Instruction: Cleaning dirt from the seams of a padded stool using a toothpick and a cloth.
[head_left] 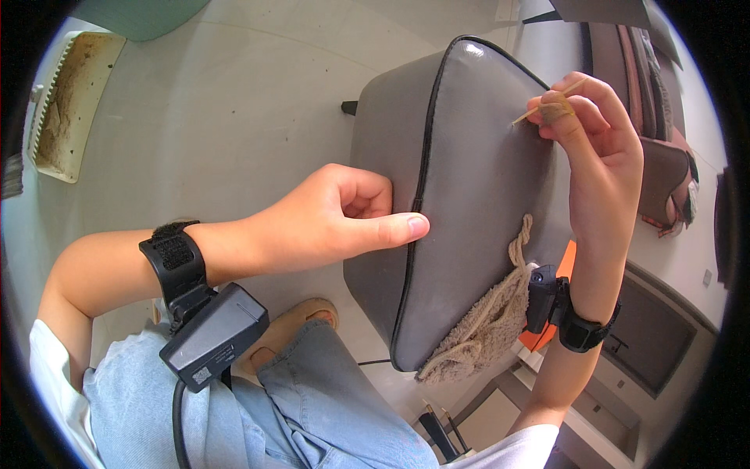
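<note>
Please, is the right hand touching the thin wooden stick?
Touching. The head view shows the thin wooden stick pinched between the thumb and fingers of the right hand.

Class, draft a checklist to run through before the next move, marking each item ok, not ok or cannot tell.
1. Stick in right hand: ok, pinched.
2. Stick's tip touching stool: cannot tell; it may hover just above.
3. Left hand at black trim: ok, thumb over it.
4. Cloth apart from stick: ok.
5. Dustpan clean: not ok, brown stains inside.
</note>
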The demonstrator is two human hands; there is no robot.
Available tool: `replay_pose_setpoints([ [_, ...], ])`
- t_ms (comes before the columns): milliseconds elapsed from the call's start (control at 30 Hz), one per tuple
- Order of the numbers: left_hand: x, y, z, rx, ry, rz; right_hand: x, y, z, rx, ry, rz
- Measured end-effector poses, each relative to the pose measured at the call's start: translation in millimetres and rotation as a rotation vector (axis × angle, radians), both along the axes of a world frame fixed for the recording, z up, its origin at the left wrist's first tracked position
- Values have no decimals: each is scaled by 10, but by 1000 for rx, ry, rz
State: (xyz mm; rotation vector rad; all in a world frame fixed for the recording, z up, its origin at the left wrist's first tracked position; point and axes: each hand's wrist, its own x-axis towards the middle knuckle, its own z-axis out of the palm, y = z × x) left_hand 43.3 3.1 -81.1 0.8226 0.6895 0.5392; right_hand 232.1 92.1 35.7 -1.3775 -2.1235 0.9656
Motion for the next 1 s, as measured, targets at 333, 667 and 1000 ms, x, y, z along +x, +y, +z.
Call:
replay_pose_setpoints([
  [333, -3, -1, 31, -41, -10, 7, 20, 2, 16, -41, 35, -15],
  [667, -101, 336, 347, 281, -149, 519, -50, -177, 250, -249, 217, -102],
  [1000, -164, 325, 569, 356, -123, 186, -252, -402, 280, -328, 304, -134],
])
